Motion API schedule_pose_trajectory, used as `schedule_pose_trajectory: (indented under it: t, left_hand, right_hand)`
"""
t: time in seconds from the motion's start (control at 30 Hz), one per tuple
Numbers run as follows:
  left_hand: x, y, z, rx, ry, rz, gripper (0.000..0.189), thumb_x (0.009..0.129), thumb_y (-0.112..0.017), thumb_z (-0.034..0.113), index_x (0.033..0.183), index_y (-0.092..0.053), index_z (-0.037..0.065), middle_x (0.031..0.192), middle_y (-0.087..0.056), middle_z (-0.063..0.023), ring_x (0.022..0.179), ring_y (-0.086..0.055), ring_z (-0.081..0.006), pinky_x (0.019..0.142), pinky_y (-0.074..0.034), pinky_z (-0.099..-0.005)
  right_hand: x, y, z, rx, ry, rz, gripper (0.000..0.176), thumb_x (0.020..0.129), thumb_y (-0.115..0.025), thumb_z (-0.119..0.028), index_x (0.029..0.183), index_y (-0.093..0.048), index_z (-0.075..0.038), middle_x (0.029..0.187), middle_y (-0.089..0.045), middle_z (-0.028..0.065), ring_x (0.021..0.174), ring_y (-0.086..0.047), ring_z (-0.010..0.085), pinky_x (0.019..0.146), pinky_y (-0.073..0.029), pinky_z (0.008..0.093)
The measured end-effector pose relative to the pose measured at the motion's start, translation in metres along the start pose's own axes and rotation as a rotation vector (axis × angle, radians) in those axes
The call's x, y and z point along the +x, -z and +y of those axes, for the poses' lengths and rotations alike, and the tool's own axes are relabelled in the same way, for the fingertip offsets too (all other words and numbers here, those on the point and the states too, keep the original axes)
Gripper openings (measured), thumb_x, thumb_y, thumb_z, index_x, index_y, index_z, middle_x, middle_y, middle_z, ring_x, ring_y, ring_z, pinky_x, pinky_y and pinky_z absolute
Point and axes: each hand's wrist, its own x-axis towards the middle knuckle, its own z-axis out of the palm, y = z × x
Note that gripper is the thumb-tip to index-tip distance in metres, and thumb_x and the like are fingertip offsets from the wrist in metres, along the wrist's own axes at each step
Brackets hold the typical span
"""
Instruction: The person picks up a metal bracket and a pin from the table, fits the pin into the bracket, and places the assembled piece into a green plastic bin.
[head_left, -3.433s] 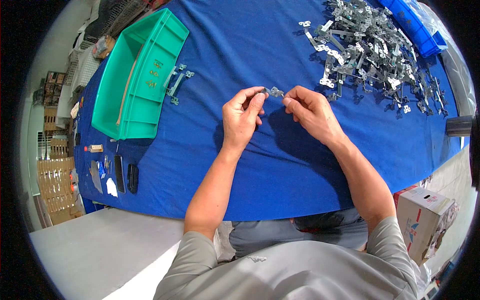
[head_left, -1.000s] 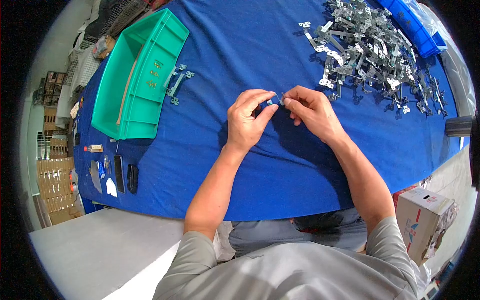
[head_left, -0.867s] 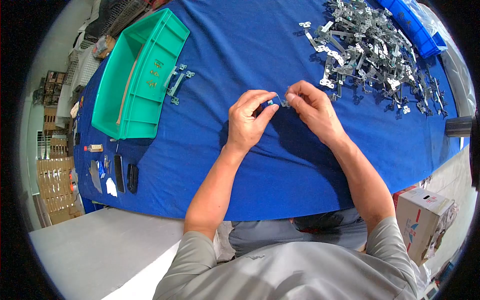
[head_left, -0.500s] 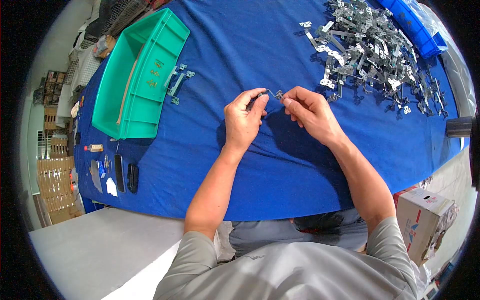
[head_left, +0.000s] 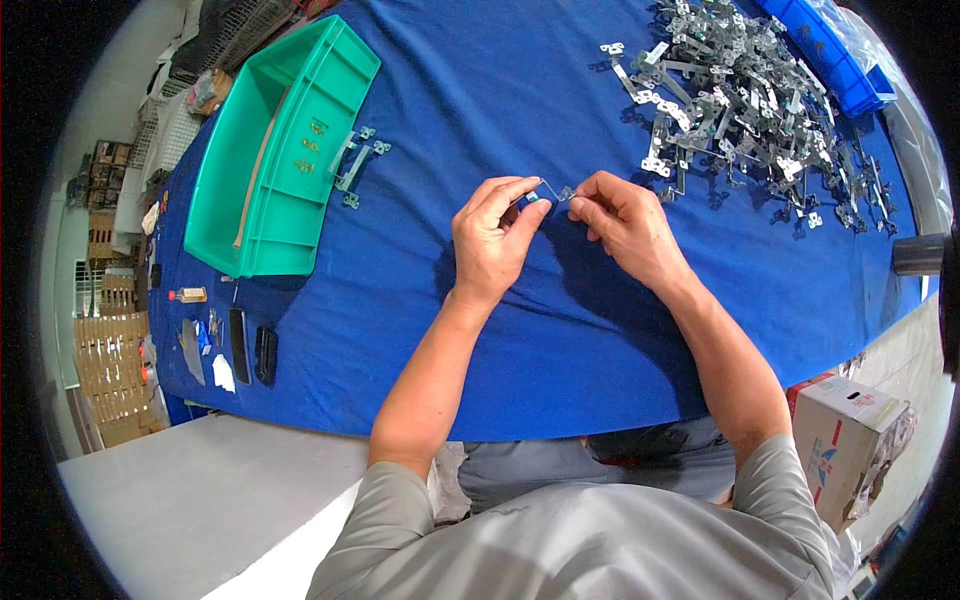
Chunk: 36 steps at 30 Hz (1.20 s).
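Note:
A small metal part (head_left: pixel 553 191) spans the gap between my two hands above the blue cloth (head_left: pixel 430 130). One end of it is pinched between the fingers and thumb of my left hand (head_left: pixel 492 235). My right hand (head_left: pixel 632 228) is closed at the other end, thumb against index finger. Its details are too small to make out. A large heap of metal brackets (head_left: pixel 745 100) lies to the upper right of my hands. Beside the green bin (head_left: pixel 345 80), on the left, sit a few similar brackets (head_left: pixel 352 168).
At the top right stands a blue tray (head_left: pixel 835 60). Toward the left edge lie a small bottle (head_left: pixel 190 295), a black strip (head_left: pixel 239 346) and a black object (head_left: pixel 265 356). A cardboard box (head_left: pixel 845 435) stands on the floor at the lower right.
My left hand has shifted slightly right and its thumb has moved away from the index finger. The metal part is turned a little between my hands.

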Motion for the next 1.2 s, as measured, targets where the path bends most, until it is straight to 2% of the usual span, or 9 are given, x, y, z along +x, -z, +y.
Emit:
schedule_pose_trajectory:
  t: [0.2, 0.3, 0.4, 0.5, 0.57, 0.7, 0.8, 1.1, 1.2]
  left_hand:
    - [0.0, -0.003, -0.004, 0.059, -0.095, 0.027, 0.022, 0.083, -0.079, 0.003, 0.104, -0.075, 0.002, 0.1, -0.073, -0.0108, 0.074, -0.067, -0.0168, 0.065, -0.054, -0.029]
    - [-0.001, -0.003, -0.005, 0.071, -0.117, 0.003, 0.023, 0.082, -0.08, 0.004, 0.104, -0.075, 0.002, 0.102, -0.073, -0.0124, 0.084, -0.07, -0.0225, 0.073, -0.056, -0.0328]
    - [0.0, -0.003, -0.009, 0.119, -0.204, -0.017, 0.024, 0.084, -0.08, 0.002, 0.107, -0.076, 0.003, 0.103, -0.074, -0.0081, 0.082, -0.067, -0.0112, 0.07, -0.054, -0.025]
    - [0.0, -0.004, -0.005, 0.067, -0.191, -0.031, 0.025, 0.08, -0.081, 0.004, 0.104, -0.075, 0.002, 0.104, -0.074, -0.0137, 0.092, -0.071, -0.0293, 0.083, -0.057, -0.0369]
    - [-0.001, -0.004, -0.005, 0.056, -0.162, -0.045, 0.024, 0.081, -0.08, 0.004, 0.105, -0.075, 0.002, 0.102, -0.074, -0.0136, 0.09, -0.072, -0.0268, 0.08, -0.057, -0.0353]
    - [0.0, -0.003, -0.001, 0.054, -0.072, 0.002, 0.019, 0.089, -0.076, 0.007, 0.107, -0.074, 0.0, 0.092, -0.074, -0.0109, 0.075, -0.071, -0.0168, 0.065, -0.056, -0.0293]
    - [-0.002, -0.002, -0.009, -0.199, 0.317, 0.026, 0.02, 0.097, -0.072, 0.012, 0.113, -0.074, 0.001, 0.085, -0.072, -0.0048, 0.069, -0.065, -0.0067, 0.055, -0.05, -0.0208]
    - [-0.003, -0.004, -0.012, -0.121, 0.196, 0.018, 0.02, 0.098, -0.071, 0.014, 0.113, -0.074, 0.001, 0.08, -0.071, -0.0025, 0.065, -0.063, -0.0043, 0.05, -0.046, -0.0199]
    - [-0.003, -0.004, -0.014, -0.065, 0.169, 0.009, 0.02, 0.095, -0.074, 0.011, 0.112, -0.074, 0.001, 0.086, -0.072, -0.0041, 0.071, -0.065, -0.0061, 0.057, -0.05, -0.0209]
  right_hand:
    - [0.0, -0.005, -0.001, 0.174, -0.008, 0.05, 0.019, 0.099, -0.064, -0.018, 0.105, -0.067, 0.001, 0.08, -0.069, 0.0081, 0.067, -0.065, 0.0127, 0.06, -0.055, 0.0305]
    - [0.0, -0.001, -0.006, 0.134, -0.007, -0.015, 0.02, 0.099, -0.064, -0.017, 0.109, -0.066, 0.001, 0.081, -0.069, 0.0085, 0.067, -0.065, 0.0127, 0.061, -0.055, 0.03]
    - [0.002, 0.001, 0.0, 0.081, -0.015, -0.064, 0.021, 0.099, -0.064, -0.017, 0.111, -0.066, 0.0, 0.083, -0.069, 0.008, 0.066, -0.063, 0.0125, 0.06, -0.052, 0.029]
    - [0.002, 0.001, 0.003, -0.01, 0.051, -0.012, 0.018, 0.1, -0.063, -0.017, 0.108, -0.065, -0.001, 0.084, -0.067, 0.0061, 0.064, -0.059, 0.0114, 0.057, -0.049, 0.0278]
    - [0.004, -0.001, 0.008, -0.028, 0.162, 0.079, 0.017, 0.101, -0.061, -0.018, 0.104, -0.064, -0.002, 0.083, -0.066, 0.0044, 0.063, -0.057, 0.0105, 0.055, -0.046, 0.0272]
    - [0.003, 0.002, -0.006, 0.34, -0.096, 0.088, 0.018, 0.103, -0.059, -0.019, 0.1, -0.063, -0.002, 0.084, -0.065, 0.0029, 0.064, -0.055, 0.0095, 0.056, -0.046, 0.027]
    - [0.001, 0.001, -0.009, 0.319, -0.092, 0.014, 0.019, 0.103, -0.059, -0.019, 0.101, -0.064, -0.001, 0.083, -0.067, 0.0035, 0.066, -0.058, 0.0095, 0.058, -0.048, 0.0271]
    - [-0.002, -0.001, -0.01, 0.142, -0.009, -0.047, 0.021, 0.102, -0.061, -0.019, 0.102, -0.066, 0.001, 0.078, -0.069, 0.0058, 0.068, -0.062, 0.0102, 0.061, -0.05, 0.0286]
    - [0.0, -0.002, -0.005, 0.1, 0.009, -0.034, 0.02, 0.101, -0.063, -0.019, 0.1, -0.066, 0.001, 0.075, -0.068, 0.0064, 0.067, -0.062, 0.0105, 0.061, -0.051, 0.0292]
